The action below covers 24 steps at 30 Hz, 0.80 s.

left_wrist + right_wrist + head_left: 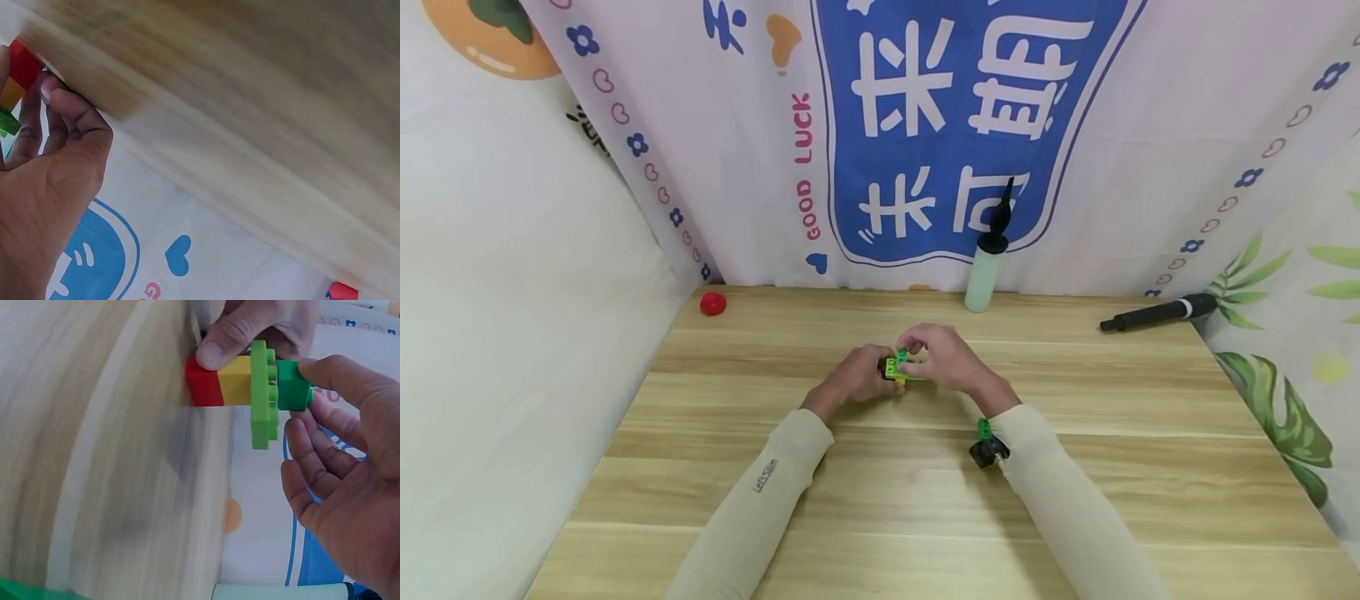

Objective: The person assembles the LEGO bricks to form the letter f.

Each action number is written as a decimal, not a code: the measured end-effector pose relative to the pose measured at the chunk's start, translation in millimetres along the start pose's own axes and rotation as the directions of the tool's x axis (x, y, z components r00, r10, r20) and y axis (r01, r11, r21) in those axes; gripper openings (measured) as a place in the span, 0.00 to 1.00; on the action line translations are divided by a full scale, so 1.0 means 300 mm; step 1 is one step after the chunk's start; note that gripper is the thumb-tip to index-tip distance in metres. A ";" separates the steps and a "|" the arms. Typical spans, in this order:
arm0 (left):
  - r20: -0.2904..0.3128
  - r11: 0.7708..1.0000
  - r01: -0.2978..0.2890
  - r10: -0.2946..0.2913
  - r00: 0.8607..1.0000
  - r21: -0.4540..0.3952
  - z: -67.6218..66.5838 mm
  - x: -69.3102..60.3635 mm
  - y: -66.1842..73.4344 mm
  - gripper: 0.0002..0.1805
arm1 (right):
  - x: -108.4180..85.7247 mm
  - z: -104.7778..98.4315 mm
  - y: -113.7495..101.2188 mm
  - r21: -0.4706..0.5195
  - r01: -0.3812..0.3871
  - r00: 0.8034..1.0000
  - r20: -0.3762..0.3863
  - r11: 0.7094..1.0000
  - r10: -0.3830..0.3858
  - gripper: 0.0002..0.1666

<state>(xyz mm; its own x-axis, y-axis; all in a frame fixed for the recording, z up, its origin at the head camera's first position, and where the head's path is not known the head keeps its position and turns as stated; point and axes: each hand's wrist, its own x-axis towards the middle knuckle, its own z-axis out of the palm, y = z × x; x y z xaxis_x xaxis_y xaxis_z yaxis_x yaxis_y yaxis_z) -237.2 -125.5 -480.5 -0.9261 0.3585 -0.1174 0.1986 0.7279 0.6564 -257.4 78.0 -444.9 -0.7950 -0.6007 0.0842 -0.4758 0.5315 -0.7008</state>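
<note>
Over the middle of the table, my left hand (861, 375) grips a small stack of toy building bricks. In the right wrist view its thumb presses the red brick (205, 382); beside that come a yellow brick (235, 381) and a long light green brick (259, 397) with studs. My right hand (947, 358) pinches a small dark green brick (292, 385) against those studs. Whether it is seated on them I cannot tell. The left wrist view catches only part of the stack, with the red brick (25, 64) at the fingers of the left hand (56, 175).
A red round object (712, 303) lies at the back left corner. At the back edge stands a pale green hand pump (983, 275) with a black nozzle. A black microphone (1157, 313) lies back right. Beside the right sleeve are a green piece (984, 430) and a black device (987, 452).
</note>
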 end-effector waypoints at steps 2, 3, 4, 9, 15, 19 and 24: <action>0.000 1.000 0.004 -0.004 1.000 -0.002 0.002 -0.001 0.000 0.15 | -0.001 0.003 -0.003 0.001 -0.007 1.000 0.007 1.000 0.007 0.13; -0.001 1.000 0.006 -0.006 1.000 -0.003 0.003 -0.001 0.001 0.15 | -0.001 0.004 -0.004 0.002 -0.011 1.000 0.010 1.000 0.011 0.12; -0.002 1.000 0.007 -0.007 1.000 -0.001 0.003 -0.001 0.001 0.15 | -0.002 0.003 -0.006 0.002 -0.015 1.000 0.011 1.000 0.015 0.13; -0.002 1.000 0.003 -0.003 1.000 0.001 0.005 -0.003 0.000 0.15 | -0.006 -0.004 -0.007 0.013 -0.040 0.999 0.022 0.999 0.040 0.14; -0.007 1.000 -0.015 0.015 1.000 -0.007 0.007 -0.005 -0.004 0.15 | -0.007 -0.007 -0.007 0.031 -0.060 0.998 0.022 0.998 0.059 0.14; -0.010 1.000 -0.023 0.023 1.000 -0.002 0.006 -0.007 -0.005 0.15 | -0.004 -0.004 -0.016 0.002 -0.065 0.998 0.014 0.998 0.065 0.14; -0.012 1.000 -0.015 0.015 1.000 -0.007 0.008 -0.007 0.000 0.15 | 0.000 -0.004 -0.023 -0.022 -0.076 0.997 0.013 0.997 0.076 0.14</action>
<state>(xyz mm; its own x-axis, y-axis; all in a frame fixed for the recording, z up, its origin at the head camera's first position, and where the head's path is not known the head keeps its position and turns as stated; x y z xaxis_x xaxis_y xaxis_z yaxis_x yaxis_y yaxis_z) -234.5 -124.8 -482.1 -0.9269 0.3622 -0.0982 0.2104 0.7184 0.6631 -254.5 75.2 -439.3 -0.8240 -0.5663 0.0209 -0.4219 0.5885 -0.6897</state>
